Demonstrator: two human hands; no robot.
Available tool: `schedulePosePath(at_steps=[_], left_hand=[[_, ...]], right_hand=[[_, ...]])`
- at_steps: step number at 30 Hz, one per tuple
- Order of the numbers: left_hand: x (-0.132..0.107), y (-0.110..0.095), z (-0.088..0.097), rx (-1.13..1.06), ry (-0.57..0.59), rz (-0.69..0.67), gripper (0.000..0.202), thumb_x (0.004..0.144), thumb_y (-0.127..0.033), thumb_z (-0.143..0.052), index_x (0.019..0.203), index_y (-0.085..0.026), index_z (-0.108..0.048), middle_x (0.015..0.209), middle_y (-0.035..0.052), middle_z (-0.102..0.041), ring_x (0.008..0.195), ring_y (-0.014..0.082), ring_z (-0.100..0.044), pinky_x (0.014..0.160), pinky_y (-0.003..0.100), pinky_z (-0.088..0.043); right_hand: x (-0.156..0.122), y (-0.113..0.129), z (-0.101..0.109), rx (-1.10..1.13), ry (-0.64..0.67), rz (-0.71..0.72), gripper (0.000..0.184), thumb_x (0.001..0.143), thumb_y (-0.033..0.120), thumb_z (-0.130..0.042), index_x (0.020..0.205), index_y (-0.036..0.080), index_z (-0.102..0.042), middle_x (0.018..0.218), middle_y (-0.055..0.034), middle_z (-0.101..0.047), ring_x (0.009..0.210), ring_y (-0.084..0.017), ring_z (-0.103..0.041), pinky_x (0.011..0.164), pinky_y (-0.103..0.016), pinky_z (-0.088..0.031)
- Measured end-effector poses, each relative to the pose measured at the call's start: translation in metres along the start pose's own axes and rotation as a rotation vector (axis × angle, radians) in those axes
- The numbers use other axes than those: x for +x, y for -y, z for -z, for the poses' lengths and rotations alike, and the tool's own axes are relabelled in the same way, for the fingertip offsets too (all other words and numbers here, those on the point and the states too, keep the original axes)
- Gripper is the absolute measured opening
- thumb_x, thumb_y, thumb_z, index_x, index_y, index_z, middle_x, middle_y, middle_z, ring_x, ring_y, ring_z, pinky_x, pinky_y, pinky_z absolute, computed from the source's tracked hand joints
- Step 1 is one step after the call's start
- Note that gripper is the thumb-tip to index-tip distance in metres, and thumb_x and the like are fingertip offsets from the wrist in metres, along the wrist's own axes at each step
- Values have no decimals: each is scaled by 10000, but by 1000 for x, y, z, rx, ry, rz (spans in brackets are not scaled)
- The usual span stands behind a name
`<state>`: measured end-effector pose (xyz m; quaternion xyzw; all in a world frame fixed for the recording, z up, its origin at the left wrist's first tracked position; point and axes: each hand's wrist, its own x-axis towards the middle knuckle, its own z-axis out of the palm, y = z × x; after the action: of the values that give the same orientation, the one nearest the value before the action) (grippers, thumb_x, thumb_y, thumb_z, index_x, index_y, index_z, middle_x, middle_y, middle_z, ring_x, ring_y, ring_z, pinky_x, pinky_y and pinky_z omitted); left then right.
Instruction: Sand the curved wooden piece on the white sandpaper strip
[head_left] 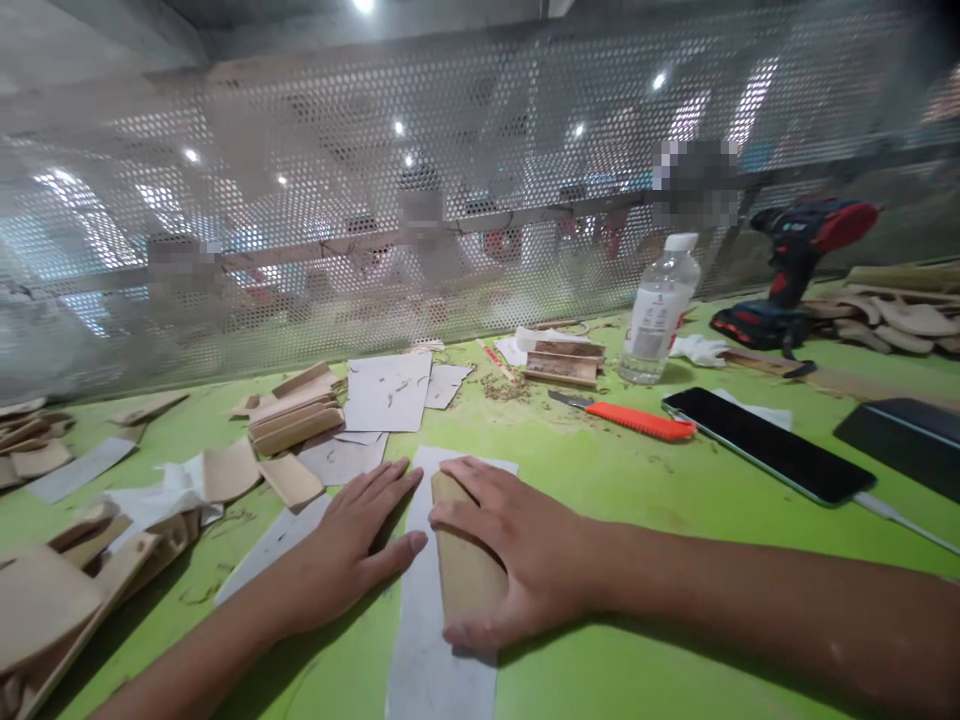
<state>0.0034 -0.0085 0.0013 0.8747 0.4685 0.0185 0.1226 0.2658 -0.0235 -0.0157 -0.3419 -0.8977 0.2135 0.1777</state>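
A pale, curved piece of wood or bamboo (469, 570) lies on a long white paper-like strip (442, 680) in front of me. My right hand (502, 550) grips this piece from above, thumb at its near end and fingers over its far end. Just to the left, my left hand (367, 535) rests flat with its fingers stretched out and holds nothing. Its thumb and fingertips reach the strip's left edge. Another white sheet (270, 545) lies partly beneath the left hand and forearm.
Stacked curved pieces (296, 410) and grey sheets (386, 390) lie beyond my hands, with more pieces (52, 600) at left. Rightward are an orange utility knife (637, 420), bottle (656, 320), phone (772, 445) and cordless drill (795, 260). A perforated screen (450, 230) borders the green table.
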Motion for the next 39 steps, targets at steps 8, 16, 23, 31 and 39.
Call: schedulePosePath(at_steps=[8,16,23,31,39], left_hand=[[0,1,0,-9,-14,-1,712,1030,-654,-428,1624,-278,-313,1694,73,-253,1559,330,-227,1244,559,-249],[0,2,-1,-8,-41,-29,699,1035,-638,-434,1617,-265,-334,1682,80,-280,1549,319,-262,1248,545,-253],[0,1,-2,-3,-55,-26,699,1032,-641,-439,1611,-260,-350,1677,89,-293,1543,331,-275,1238,550,-275],[0,3,-4,8,-58,-27,703,1028,-649,-438,1613,-269,-347,1679,72,-294,1544,328,-278,1245,534,-272],[1,1,-4,8,-12,4,720,1035,-653,-410,1628,-258,-307,1695,74,-242,1561,337,-218,1247,572,-238]], right_hand=[[3,-1,6,-37,0,-59,1003,708,801,-679,1457,146,-559,1664,-281,-235,1521,-490,-236,1199,-642,-244],[2,-3,1,-24,-2,10,1013,663,787,-733,1452,175,-562,1671,-250,-248,1522,-457,-259,1216,-604,-243],[4,-2,5,-28,19,-54,1017,691,827,-674,1463,176,-551,1673,-267,-222,1525,-476,-235,1209,-623,-239],[4,-3,3,-30,5,-42,1015,693,831,-668,1460,177,-550,1676,-260,-221,1526,-478,-232,1209,-632,-234],[4,-3,3,-26,5,-44,1022,693,840,-658,1454,165,-554,1673,-274,-215,1530,-474,-225,1219,-616,-226]])
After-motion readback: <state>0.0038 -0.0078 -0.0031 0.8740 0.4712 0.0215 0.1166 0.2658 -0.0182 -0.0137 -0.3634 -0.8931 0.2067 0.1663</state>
